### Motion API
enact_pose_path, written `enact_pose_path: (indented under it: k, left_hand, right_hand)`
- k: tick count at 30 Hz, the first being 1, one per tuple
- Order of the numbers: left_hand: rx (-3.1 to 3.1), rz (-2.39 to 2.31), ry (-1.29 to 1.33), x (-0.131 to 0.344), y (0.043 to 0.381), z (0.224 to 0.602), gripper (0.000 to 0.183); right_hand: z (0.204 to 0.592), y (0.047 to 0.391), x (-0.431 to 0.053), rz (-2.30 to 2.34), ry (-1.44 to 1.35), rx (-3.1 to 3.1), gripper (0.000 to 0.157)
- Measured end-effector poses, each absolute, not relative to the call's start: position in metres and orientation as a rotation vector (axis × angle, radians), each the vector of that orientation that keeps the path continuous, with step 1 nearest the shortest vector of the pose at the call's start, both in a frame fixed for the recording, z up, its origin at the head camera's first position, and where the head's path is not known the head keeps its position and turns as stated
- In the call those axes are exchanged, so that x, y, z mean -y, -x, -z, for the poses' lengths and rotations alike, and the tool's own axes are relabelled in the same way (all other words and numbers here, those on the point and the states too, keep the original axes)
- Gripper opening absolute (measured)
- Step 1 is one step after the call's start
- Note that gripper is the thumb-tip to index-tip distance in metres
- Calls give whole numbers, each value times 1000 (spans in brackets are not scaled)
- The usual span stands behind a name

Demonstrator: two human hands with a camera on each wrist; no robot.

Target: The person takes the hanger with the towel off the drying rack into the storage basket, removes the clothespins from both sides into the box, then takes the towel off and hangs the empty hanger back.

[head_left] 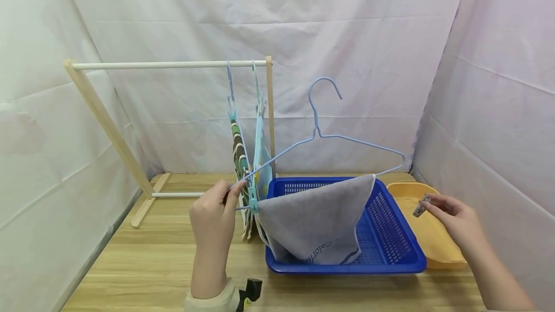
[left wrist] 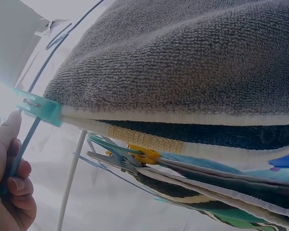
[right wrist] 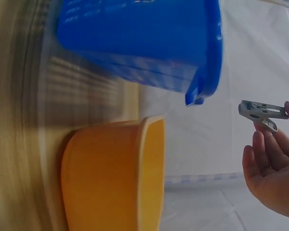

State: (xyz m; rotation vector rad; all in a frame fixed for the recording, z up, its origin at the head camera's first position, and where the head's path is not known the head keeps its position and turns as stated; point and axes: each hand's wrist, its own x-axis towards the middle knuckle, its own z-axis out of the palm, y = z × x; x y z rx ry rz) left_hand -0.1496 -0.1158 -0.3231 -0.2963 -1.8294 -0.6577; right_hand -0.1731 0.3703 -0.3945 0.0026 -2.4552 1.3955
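Observation:
My left hand (head_left: 213, 213) grips the left end of a light blue wire hanger (head_left: 359, 141), its hook pointing up. Over the hanger's lower bar hangs a grey towel (head_left: 314, 215), with lettering near its bottom edge. A teal clothespin (left wrist: 41, 107) clamps the towel to the bar close to my left fingers. At the towel's right end no clip shows. My right hand (head_left: 455, 218) pinches a grey clothespin (right wrist: 262, 111) between thumb and fingers, above the yellow tray and apart from the towel.
A blue plastic basket (head_left: 392, 220) stands below the towel, and a yellow tray (head_left: 433, 240) sits at its right. Behind my left hand is a wooden rack with a white rod (head_left: 169, 65). From it hang a striped green cloth (head_left: 239, 150) and a light blue cloth (head_left: 260, 143).

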Motion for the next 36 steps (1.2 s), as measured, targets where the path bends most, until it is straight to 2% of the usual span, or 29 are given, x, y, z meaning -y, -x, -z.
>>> enact_pose_path:
  k: [4,11,36]
  left_hand:
    - [1840,664,289,116,150,324,52]
    - [1840,671,288,117,152,327,51]
    - [1841,707,277,118,154,331,46]
  right_hand:
    - [404,178,-376,-1322,42,2580,49]
    - [419,185,-386,-1314,93,2739,59]
    - [443,191,-406,-1210,147,2845,54]
